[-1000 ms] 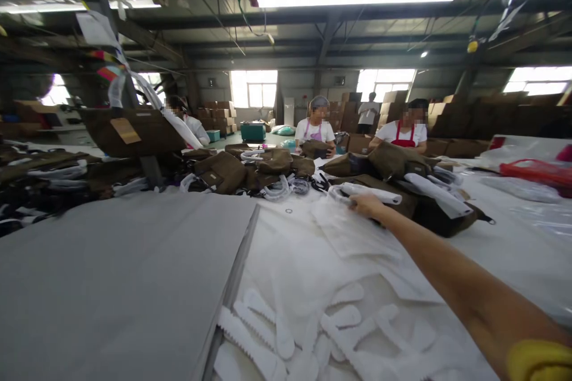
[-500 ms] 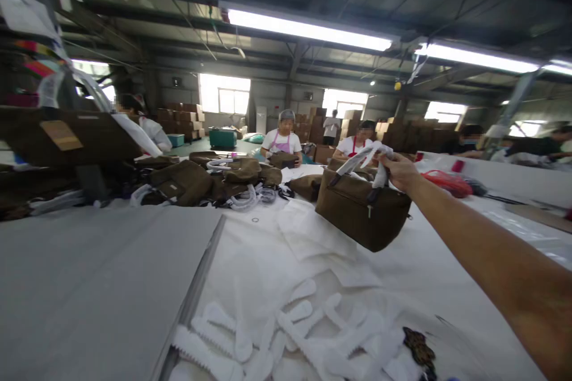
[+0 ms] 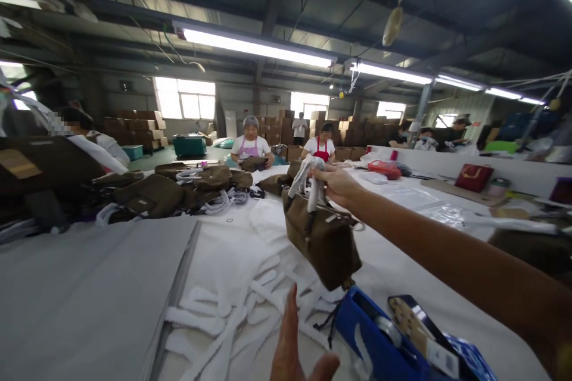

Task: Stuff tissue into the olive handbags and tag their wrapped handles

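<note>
My right hand is closed around the white-wrapped handles of a brown handbag. The bag hangs tilted above the white table, its lower corner near a blue tape dispenser. At the bottom edge my left hand shows in part, fingers and thumb apart, holding nothing. It is below the bag and does not touch it. White toothed strips lie scattered beside and beyond this hand. A phone in a patterned case is right of the dispenser.
Several brown bags are heaped at the far left of the table. A stack of white sheets takes up the near left. Co-workers sit across the table. A red bag and clear plastic are on the right.
The view has swung right. My right hand has drawn the handbag nearer, and the bag has turned and tilted. My left hand has come into view at the bottom, along with the tape dispenser and phone.
</note>
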`<state>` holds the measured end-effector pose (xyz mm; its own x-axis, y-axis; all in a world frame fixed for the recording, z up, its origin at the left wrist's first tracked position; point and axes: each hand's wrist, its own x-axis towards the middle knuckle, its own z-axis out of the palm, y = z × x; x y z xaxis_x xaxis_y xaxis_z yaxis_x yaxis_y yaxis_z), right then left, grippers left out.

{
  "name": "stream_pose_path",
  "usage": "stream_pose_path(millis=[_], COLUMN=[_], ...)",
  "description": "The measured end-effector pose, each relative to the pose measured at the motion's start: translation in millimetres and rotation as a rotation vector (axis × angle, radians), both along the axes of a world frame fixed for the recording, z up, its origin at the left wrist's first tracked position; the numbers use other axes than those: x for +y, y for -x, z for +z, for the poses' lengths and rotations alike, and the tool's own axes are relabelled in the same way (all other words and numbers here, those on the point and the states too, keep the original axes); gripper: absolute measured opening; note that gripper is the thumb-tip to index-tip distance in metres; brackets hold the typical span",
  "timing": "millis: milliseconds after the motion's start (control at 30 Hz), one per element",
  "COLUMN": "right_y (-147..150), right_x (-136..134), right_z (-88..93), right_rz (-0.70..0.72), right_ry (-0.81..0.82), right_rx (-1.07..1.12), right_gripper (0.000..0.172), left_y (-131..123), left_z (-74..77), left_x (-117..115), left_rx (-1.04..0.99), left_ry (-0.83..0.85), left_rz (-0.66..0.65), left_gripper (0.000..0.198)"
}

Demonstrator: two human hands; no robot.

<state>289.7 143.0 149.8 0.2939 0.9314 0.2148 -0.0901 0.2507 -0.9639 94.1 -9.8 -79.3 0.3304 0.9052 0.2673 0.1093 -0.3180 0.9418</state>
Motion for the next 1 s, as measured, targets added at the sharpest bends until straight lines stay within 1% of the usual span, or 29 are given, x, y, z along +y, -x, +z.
stream_pose_path(millis=[33, 67, 100, 167, 200, 233, 267, 333, 467, 533, 600, 733, 800, 867, 933, 1000], right_y=[13.4, 26.7, 39.8, 64.6, 76.0, 86.4, 95.7, 110.8, 128.3, 131.8, 133.6, 139.3, 145.4, 152.7, 158.9, 162.0], right_x=[-10.2, -21.5, -33.8, -60.3, -73.5, -86.0, -97.2, -114.9, -134.7, -141.9, -150.3, -171.5, -181.5, -188.8, -193.5, -198.2], right_z=[-3.1, -5.5, -6.8, -6.2, -4.2, -1.3, 2.2, 9.5, 17.0, 15.6, 12.3, 7.6, 4.5, -4.0, -21.6, -47.4], right_rz=[0.021, 0.048, 0.084, 0.191, 0.255, 0.322, 0.385, 0.493, 0.669, 0.763, 0.857, 0.992, 1.025, 1.013, 0.963, 0.874], right_ry=[0.029, 0.057, 0.083, 0.129, 0.149, 0.165, 0.177, 0.187, 0.206, 0.223, 0.201, 0.048, -0.037, -0.079, -0.078, -0.081], right_rx=[0.031, 0.058, 0.08, 0.111, 0.122, 0.131, 0.139, 0.153, 0.147, 0.054, -0.099, -0.389, -0.518, -0.607, -0.664, -0.698], right_gripper=[0.008, 0.006, 0.005, 0.007, 0.008, 0.009, 0.01, 0.014, 0.019, 0.026, 0.036, 0.054, 0.057, 0.06, 0.06, 0.061], left_y=[-3.7, -4.2, -1.1, 16.0, 29.0, 43.8, 59.6, 90.6, 141.1, 163.1, 185.3, 225.3, 237.7, 242.3, 239.5, 231.8], left_z=[4.5, 8.3, 11.4, 15.3, 16.4, 16.9, 16.9, 15.3, 6.5, 0.5, -5.5, -15.5, -19.6, -24.0, -29.3, -34.8], left_x=[-0.1, 0.6, 2.1, 6.4, 8.3, 9.6, 9.8, 6.5, -9.9, -19.6, -29.5, -50.2, -61.8, -74.0, -86.5, -99.0], left_rx=[-0.001, 0.007, 0.021, 0.051, 0.057, 0.052, 0.037, -0.019, -0.167, -0.213, -0.232, -0.226, -0.213, -0.192, -0.174, -0.143], left_ry=[-0.039, -0.086, -0.129, -0.15, -0.125, -0.081, -0.041, -0.01, -0.003, 0.006, 0.021, 0.081, 0.118, 0.156, 0.199, 0.226], left_rz=[0.068, 0.163, 0.278, 0.497, 0.558, 0.572, 0.558, 0.482, 0.362, 0.339, 0.343, 0.388, 0.413, 0.443, 0.467, 0.506], left_gripper=[0.093, 0.103, 0.107, 0.109, 0.108, 0.107, 0.105, 0.103, 0.096, 0.094, 0.095, 0.097, 0.093, 0.085, 0.075, 0.07])
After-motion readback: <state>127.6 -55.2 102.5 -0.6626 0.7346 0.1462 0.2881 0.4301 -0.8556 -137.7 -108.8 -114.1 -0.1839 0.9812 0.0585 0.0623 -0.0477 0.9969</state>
